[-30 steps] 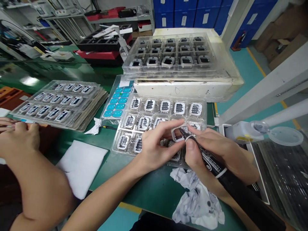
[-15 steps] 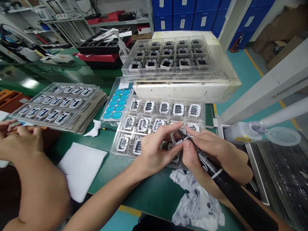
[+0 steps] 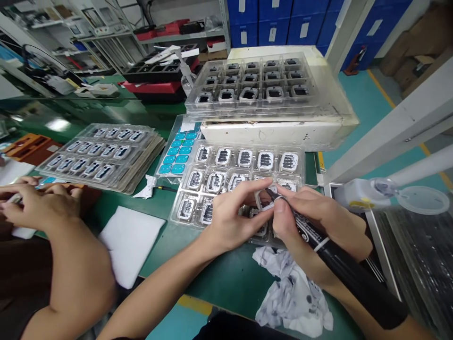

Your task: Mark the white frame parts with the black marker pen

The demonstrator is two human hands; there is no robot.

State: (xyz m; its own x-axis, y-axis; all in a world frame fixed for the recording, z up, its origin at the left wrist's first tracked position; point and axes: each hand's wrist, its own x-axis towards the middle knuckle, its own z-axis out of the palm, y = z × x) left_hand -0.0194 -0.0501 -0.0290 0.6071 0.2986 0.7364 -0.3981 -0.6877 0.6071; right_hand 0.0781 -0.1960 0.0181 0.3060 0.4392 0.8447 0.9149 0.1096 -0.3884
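Note:
My left hand pinches a small white-framed part just above a clear blister tray that holds several like parts. Gripped like a pen in my right hand is a thick black marker, and its tip touches the held part. Both hands hover over the tray's near right corner, on the green bench.
A crumpled ink-stained cloth lies near the front edge. A white pad and blue sticker sheet lie left of the tray. Behind, a second tray rests on a white foam box. A co-worker's hands work beside stacked trays. A squeeze bottle stands right.
My hands stay on the part and marker, with the tip shifting slightly on it. The view has drifted a little. The co-worker's hands have moved a bit rightward.

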